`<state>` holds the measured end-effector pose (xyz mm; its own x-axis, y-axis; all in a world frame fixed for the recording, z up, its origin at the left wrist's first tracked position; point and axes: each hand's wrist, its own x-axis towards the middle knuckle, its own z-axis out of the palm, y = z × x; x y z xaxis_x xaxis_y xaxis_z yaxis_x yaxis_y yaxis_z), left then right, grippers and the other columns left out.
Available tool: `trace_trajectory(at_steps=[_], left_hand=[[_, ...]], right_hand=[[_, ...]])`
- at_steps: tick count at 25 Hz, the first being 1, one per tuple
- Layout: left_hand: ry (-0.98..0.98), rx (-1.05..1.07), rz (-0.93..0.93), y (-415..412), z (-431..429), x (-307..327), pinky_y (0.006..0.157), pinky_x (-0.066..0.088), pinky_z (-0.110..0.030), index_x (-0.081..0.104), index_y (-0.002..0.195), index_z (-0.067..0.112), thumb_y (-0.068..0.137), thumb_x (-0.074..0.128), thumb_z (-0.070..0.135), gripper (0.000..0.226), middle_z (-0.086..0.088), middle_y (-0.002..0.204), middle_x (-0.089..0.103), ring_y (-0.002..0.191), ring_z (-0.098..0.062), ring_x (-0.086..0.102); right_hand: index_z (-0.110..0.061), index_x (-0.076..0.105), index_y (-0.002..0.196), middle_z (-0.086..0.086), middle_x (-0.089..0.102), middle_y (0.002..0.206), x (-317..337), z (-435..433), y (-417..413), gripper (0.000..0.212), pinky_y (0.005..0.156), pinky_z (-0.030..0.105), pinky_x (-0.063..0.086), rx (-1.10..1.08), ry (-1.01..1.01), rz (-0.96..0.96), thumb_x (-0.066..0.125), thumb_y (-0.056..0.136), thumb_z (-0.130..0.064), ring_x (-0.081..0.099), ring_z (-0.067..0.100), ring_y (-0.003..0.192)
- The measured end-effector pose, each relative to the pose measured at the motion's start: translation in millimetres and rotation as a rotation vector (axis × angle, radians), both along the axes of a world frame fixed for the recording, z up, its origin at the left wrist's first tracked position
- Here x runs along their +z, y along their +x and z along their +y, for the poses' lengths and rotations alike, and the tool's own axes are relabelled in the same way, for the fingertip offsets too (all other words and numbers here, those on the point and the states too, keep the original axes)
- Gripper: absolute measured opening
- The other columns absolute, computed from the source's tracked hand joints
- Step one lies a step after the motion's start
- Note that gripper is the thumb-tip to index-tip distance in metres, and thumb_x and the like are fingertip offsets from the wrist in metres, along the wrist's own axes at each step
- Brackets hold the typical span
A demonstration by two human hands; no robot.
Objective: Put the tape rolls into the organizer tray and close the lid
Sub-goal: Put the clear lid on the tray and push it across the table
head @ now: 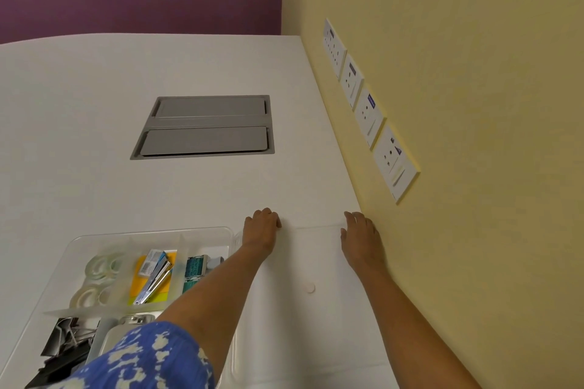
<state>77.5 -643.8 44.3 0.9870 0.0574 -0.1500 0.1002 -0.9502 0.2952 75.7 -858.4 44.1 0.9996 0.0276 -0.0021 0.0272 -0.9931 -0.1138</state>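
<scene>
The clear organizer tray (151, 232) sits on the white table at the lower left. Clear tape rolls (100, 267) lie in its far-left compartment, with another roll (88, 296) just in front of them. The transparent lid (316, 262) lies flat on the table to the right of the tray and is hard to see except for its far edge and a small round white spot. My left hand (262, 227) has its fingers curled over the lid's far left corner. My right hand (360, 230) holds the far right corner, close to the wall.
Other tray compartments hold yellow sticky notes (140, 275) with a stapler on top, a teal item (193, 271) and black binder clips (63, 344). A grey hatch (205, 126) is set into the table further back. The yellow wall with sockets (392, 161) runs along the right.
</scene>
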Motion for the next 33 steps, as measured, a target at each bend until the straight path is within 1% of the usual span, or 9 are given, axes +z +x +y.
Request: trace_trajectory(at_steps=[3, 6, 9, 11, 16, 21, 26, 29, 33], left_hand=[[-0.017, -0.016, 0.01, -1.7, -4.7, 3.1, 0.093, 0.037, -0.03, 0.056, 0.117, 0.014, 0.088, 0.047, -0.005, 0.035, -0.004, 0.12, 0.06, 0.111, -0.023, 0.053], [-0.071, -0.003, 0.0, -4.2, -5.9, 5.9, 0.093, 0.036, -0.03, 0.053, 0.116, 0.013, 0.084, 0.042, -0.008, 0.04, -0.005, 0.115, 0.066, 0.105, -0.024, 0.058], [-0.121, 0.02, -0.061, -5.2, -7.6, 12.2, 0.094, 0.034, -0.031, 0.055, 0.114, 0.013, 0.088, 0.039, -0.005, 0.035, -0.005, 0.109, 0.069, 0.103, -0.024, 0.06], [-0.135, 0.033, -0.113, -4.5, -10.8, 18.8, 0.094, 0.033, -0.032, 0.058, 0.112, 0.013, 0.093, 0.039, 0.0, 0.03, -0.006, 0.106, 0.07, 0.101, -0.024, 0.06], [-0.175, 0.054, -0.145, -2.6, -13.5, 30.6, 0.094, 0.032, -0.031, 0.062, 0.11, 0.014, 0.1, 0.041, 0.012, 0.023, -0.005, 0.105, 0.072, 0.1, -0.023, 0.061], [-0.217, 0.073, -0.124, -8.3, -12.5, 31.7, 0.096, 0.032, -0.032, 0.065, 0.108, 0.016, 0.099, 0.039, 0.009, 0.028, -0.005, 0.105, 0.072, 0.102, -0.023, 0.061], [-0.227, 0.072, -0.112, -13.0, -10.0, 27.9, 0.1, 0.03, -0.031, 0.066, 0.111, 0.018, 0.1, 0.035, 0.008, 0.034, -0.004, 0.111, 0.067, 0.107, -0.021, 0.058], [-0.257, 0.095, -0.174, -15.8, -11.0, 28.9, 0.098, 0.031, -0.03, 0.065, 0.11, 0.016, 0.1, 0.037, 0.009, 0.031, -0.005, 0.109, 0.066, 0.105, -0.023, 0.057], [-0.306, 0.095, -0.269, -21.7, -15.3, 36.3, 0.096, 0.033, -0.031, 0.065, 0.109, 0.013, 0.101, 0.037, 0.011, 0.029, -0.007, 0.106, 0.066, 0.101, -0.025, 0.057]], right_hand=[[-0.018, 0.034, 0.144, 0.001, 0.04, 0.147, 1.9, -0.5, 1.4, 0.042, 0.106, 0.029, 0.04, 0.026, -0.013, -0.008, 0.037, 0.102, -0.024, 0.043, 0.019, 0.13], [-0.019, 0.04, 0.14, 0.0, 0.044, 0.143, 4.2, -1.3, 2.9, 0.039, 0.104, 0.029, 0.04, 0.053, -0.03, 0.0, 0.038, 0.101, -0.017, 0.046, 0.018, 0.127], [-0.017, 0.047, 0.131, 0.002, 0.053, 0.131, 8.4, -0.4, 3.3, 0.038, 0.098, 0.029, 0.042, 0.065, -0.069, 0.026, 0.039, 0.096, -0.005, 0.052, 0.019, 0.118], [-0.015, 0.047, 0.127, 0.004, 0.056, 0.125, 12.1, 1.1, 3.7, 0.037, 0.094, 0.029, 0.043, 0.058, -0.097, 0.051, 0.04, 0.093, -0.002, 0.054, 0.021, 0.113], [-0.012, 0.044, 0.128, 0.005, 0.055, 0.124, 20.8, 5.5, 4.2, 0.034, 0.092, 0.031, 0.044, 0.036, -0.146, 0.085, 0.04, 0.095, -0.004, 0.054, 0.022, 0.114], [-0.012, 0.044, 0.127, 0.007, 0.053, 0.124, 28.5, 6.8, 2.5, 0.035, 0.091, 0.032, 0.045, 0.032, -0.142, 0.09, 0.044, 0.094, -0.002, 0.053, 0.022, 0.113], [-0.016, 0.051, 0.119, 0.007, 0.053, 0.114, 38.2, 7.5, 0.4, 0.035, 0.092, 0.031, 0.044, 0.012, -0.106, -0.061, 0.043, 0.091, 0.003, 0.052, 0.022, 0.105], [-0.017, 0.055, 0.119, 0.008, 0.054, 0.112, 47.3, 6.8, -2.4, 0.04, 0.096, 0.032, 0.042, -0.008, -0.059, -0.169, 0.046, 0.086, 0.006, 0.05, 0.024, 0.106], [-0.012, 0.062, 0.117, 0.013, 0.058, 0.11, 66.4, 9.7, -15.0, 0.043, 0.097, 0.038, 0.041, -0.089, 0.014, -0.32, 0.048, 0.083, 0.01, 0.051, 0.031, 0.105]])
